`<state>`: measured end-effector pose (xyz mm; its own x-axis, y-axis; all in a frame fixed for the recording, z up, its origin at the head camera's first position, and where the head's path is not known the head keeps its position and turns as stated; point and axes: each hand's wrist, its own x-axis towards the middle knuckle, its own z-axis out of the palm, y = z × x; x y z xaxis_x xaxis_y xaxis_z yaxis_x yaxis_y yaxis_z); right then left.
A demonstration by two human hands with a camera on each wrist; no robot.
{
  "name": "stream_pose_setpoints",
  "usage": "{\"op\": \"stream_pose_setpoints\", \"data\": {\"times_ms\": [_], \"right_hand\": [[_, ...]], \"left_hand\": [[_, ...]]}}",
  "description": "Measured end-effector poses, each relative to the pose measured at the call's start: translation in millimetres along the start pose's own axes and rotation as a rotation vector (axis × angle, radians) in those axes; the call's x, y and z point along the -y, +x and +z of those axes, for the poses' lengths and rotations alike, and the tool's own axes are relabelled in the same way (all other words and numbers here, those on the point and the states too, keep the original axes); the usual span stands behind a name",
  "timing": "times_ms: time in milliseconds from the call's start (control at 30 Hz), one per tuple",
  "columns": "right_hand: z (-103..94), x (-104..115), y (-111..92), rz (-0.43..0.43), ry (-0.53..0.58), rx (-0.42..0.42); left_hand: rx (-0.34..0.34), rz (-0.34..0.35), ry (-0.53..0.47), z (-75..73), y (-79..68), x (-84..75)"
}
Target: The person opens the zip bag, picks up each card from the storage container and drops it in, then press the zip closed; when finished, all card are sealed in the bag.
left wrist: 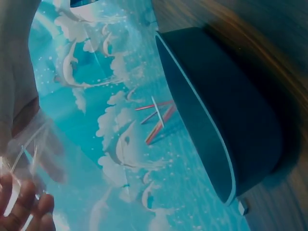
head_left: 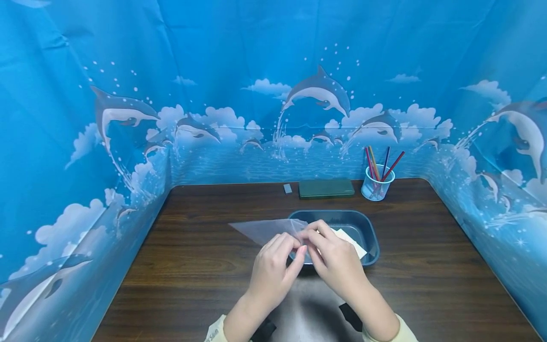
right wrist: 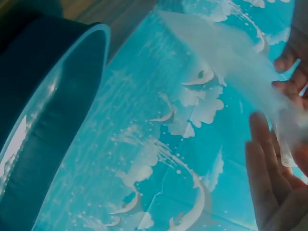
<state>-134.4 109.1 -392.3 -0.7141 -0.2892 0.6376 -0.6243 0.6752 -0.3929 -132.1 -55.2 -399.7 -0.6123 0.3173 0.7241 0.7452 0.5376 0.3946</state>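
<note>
A translucent, triangular plastic piping bag [head_left: 262, 229] is held above the front of a dark blue tray [head_left: 372, 232], its pointed end reaching left. My left hand [head_left: 271, 268] pinches the gathered wide end of the bag between thumb and fingers. Close beside it, my right hand [head_left: 337, 256] pinches the same end with thumb and bent fingers. The right wrist view shows the bag [right wrist: 226, 53] stretching away from both hands, with a small clear, rigid-looking piece [right wrist: 287, 159] between the fingers. Inside the tray lies a cream-white flat piece [head_left: 353, 242], partly hidden by the right hand.
Behind the tray lies a green case [head_left: 326, 188], with a small grey block [head_left: 287, 188] to its left. A light blue mesh cup [head_left: 376, 187] with several coloured pencils stands at the back right. A dolphin-printed curtain [head_left: 239, 71] encloses the wooden table [head_left: 183, 256].
</note>
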Motion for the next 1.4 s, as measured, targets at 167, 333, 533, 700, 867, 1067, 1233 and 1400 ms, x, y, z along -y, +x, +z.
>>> {"op": "stream_pose_setpoints", "data": {"times_ms": [167, 333, 533, 700, 867, 1067, 1233, 1400], "right_hand": [[-5.2, -3.6, 1.0, -0.029, -0.056, 0.026], [-12.4, -6.9, 2.6, -0.036, -0.09, -0.004], [-13.4, -4.0, 2.9, -0.095, -0.022, 0.044], [-9.9, -1.0, 1.1, -0.133, 0.095, 0.111], [-10.8, -0.9, -1.0, -0.027, 0.143, 0.16], [-13.2, -2.9, -2.1, 0.095, 0.117, 0.217], [-11.9, -9.4, -4.5, 0.216, 0.207, 0.28], [-6.5, -29.6, -9.8, 0.336, 0.172, 0.242]], "left_hand": [[0.022, 0.073, -0.014, 1.2, -2.9, 3.9], [-0.057, 0.134, 0.105, 2.8, -7.5, 11.9], [-0.132, 0.161, 0.261, 9.7, -12.1, 23.5], [-0.145, 0.184, 0.308, 14.6, -13.0, 28.6], [-0.163, 0.178, 0.348, 12.6, -10.8, 32.3], [-0.158, 0.213, 0.322, 9.5, -8.3, 37.8], [-0.09, 0.178, 0.33, 6.2, -10.1, 44.1], [0.017, 0.02, 0.378, -0.1, -16.6, 57.6]]}}
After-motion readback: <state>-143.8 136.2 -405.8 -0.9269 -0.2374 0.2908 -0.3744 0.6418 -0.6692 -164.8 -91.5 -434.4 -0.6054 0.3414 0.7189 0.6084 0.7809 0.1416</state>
